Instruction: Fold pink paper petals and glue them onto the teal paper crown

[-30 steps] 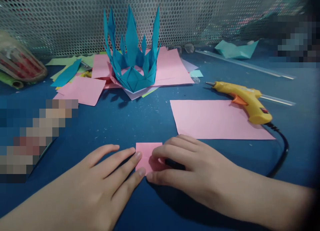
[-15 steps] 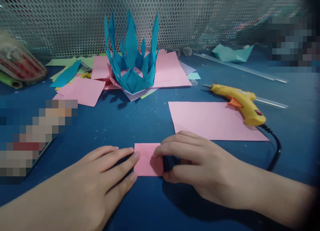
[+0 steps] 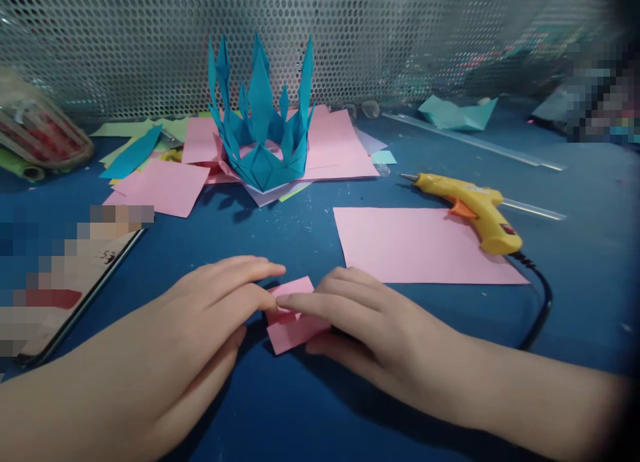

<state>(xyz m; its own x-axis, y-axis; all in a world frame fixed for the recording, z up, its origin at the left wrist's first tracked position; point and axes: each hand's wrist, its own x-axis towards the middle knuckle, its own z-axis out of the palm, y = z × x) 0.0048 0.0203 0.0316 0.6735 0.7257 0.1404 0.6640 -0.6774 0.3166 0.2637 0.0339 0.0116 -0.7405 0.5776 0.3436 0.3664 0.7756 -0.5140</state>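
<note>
A small folded piece of pink paper (image 3: 300,332) lies at the front middle of the blue table, turned at a slant with a gap between its folded flaps. My right hand (image 3: 370,315) has it from the right, thumb at the lower edge and index finger reaching across the top into the fold. My left hand (image 3: 210,322) is at its left side. Its fingers are stretched out, an index fingertip touches the paper's left part, and the thumb stays apart from it.
Behind stands a blue paper crown (image 3: 265,162) on pink sheets. A yellow glue gun (image 3: 470,205) rests partly on a pink sheet (image 3: 400,249), its cord running forward. A phone (image 3: 95,282) lies at left, near a clear jar (image 3: 45,125). Perforated metal mesh (image 3: 375,35) closes the back.
The folded paper has turned from square-on to a slant, and its flaps have parted. My right index finger has moved left across it. My left thumb has drawn away from the paper.
</note>
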